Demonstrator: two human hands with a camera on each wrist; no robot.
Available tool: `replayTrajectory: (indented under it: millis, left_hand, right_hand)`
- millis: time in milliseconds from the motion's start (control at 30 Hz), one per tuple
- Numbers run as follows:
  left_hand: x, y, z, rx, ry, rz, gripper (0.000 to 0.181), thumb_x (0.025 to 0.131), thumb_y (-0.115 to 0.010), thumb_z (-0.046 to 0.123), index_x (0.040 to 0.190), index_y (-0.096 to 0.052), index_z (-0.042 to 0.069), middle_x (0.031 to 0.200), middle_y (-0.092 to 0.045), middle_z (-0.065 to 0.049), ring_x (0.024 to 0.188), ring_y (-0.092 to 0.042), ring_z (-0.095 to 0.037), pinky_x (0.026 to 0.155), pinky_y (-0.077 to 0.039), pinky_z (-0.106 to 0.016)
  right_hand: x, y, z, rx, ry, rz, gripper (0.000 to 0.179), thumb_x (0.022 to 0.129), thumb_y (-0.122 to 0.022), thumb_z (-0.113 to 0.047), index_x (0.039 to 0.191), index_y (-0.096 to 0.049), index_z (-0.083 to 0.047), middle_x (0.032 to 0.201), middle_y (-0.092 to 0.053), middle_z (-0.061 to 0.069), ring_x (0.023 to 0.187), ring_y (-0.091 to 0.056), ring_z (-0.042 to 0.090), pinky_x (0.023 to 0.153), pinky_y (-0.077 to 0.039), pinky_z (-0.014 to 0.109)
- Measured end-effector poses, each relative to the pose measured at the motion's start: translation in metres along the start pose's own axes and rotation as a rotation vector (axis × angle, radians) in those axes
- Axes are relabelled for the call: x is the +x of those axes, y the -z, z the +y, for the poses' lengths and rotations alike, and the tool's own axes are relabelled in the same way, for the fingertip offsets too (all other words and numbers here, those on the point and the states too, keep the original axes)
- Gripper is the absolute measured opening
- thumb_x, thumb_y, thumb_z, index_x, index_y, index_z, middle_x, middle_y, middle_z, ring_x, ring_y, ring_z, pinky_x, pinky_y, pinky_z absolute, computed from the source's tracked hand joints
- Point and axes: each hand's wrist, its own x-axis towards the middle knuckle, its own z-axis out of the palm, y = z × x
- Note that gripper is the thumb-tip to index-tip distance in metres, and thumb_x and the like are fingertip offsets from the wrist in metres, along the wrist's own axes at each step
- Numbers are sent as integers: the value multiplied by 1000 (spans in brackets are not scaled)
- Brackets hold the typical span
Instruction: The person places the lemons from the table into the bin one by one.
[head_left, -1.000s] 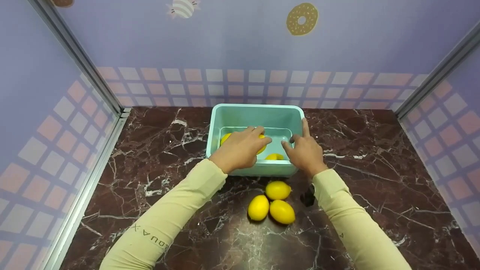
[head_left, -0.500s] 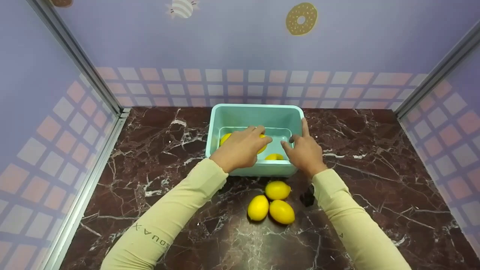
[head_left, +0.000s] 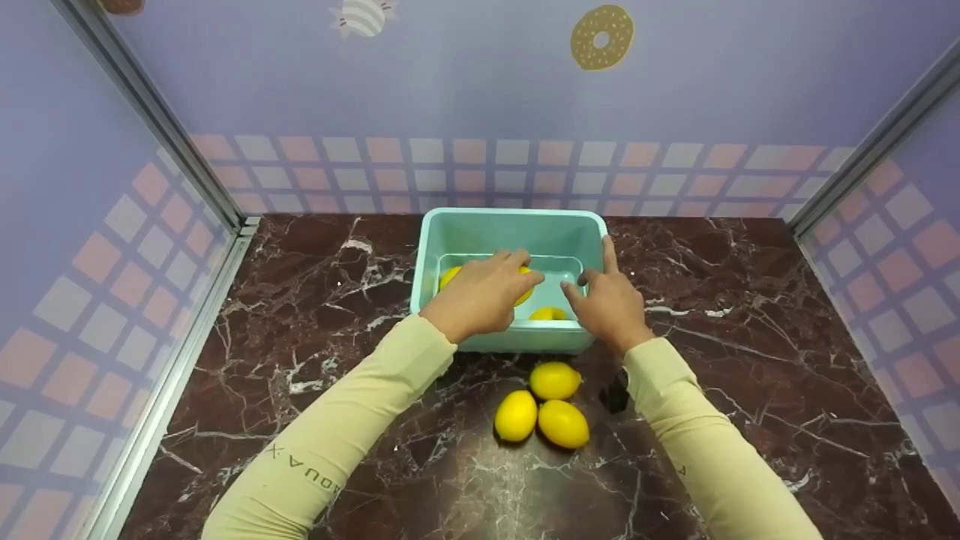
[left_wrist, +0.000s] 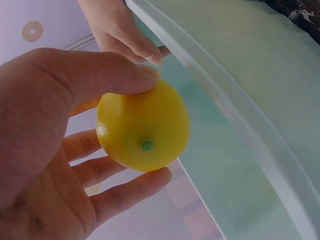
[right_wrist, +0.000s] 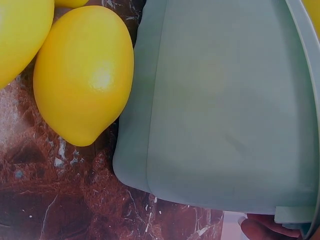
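And now a lemon (left_wrist: 145, 130) is pinched by the L hand (head_left: 476, 296) inside the tub (head_left: 517, 213), whose rim's gripped by the R hand (head_left: 611, 300), prob. for steadiness, w/ three loose lemons (head_left: 555, 381) grouped nearby, wearer's side of both hands, apparently for easy reach.

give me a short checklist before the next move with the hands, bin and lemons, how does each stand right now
1. Left hand holds its lemon: ok, it sits between thumb and fingers.
2. Right hand on the bin: ok, it is at the right rim.
3. Bin upright: ok, it stands level on the table.
4. All lemons in the bin: not ok, three lie on the table in front of it.
5. Held lemon resting on the bin's floor: cannot tell, its underside is hidden.
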Motion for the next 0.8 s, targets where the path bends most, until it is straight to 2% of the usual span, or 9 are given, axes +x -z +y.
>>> replayTrajectory:
  millis: [367, 600, 800]
  left_hand:
    - [1, 0, -1, 1, 4, 10, 41, 85, -63, 7, 126, -61, 16, 114, -55, -9, 94, -56, -24, 70, -55, -37]
    - [2, 2, -2, 18, -5, 13, 41, 85, -62, 5, 125, -60, 16, 110, -54, -9, 91, -55, -25, 68, -55, -37]
    - [4, 5, -1, 14, 12, 1, 42, 87, -62, 6, 129, -59, 16, 121, -55, -10, 100, -57, -26, 71, -56, -38]
  right_hand:
    - [0, -1, 0, -1, 2, 8, 53, 94, -50, -49, 114, -67, -4, 164, -2, 10, 100, -62, 38, 78, -50, 55]
    - [-1, -1, 0, -11, 6, 3, 53, 95, -48, -50, 114, -67, -4, 164, -2, 10, 93, -63, 36, 71, -51, 51]
    - [-1, 0, 0, -9, 5, -3, 53, 95, -49, -49, 116, -67, -4, 164, -1, 11, 99, -62, 37, 74, -51, 52]
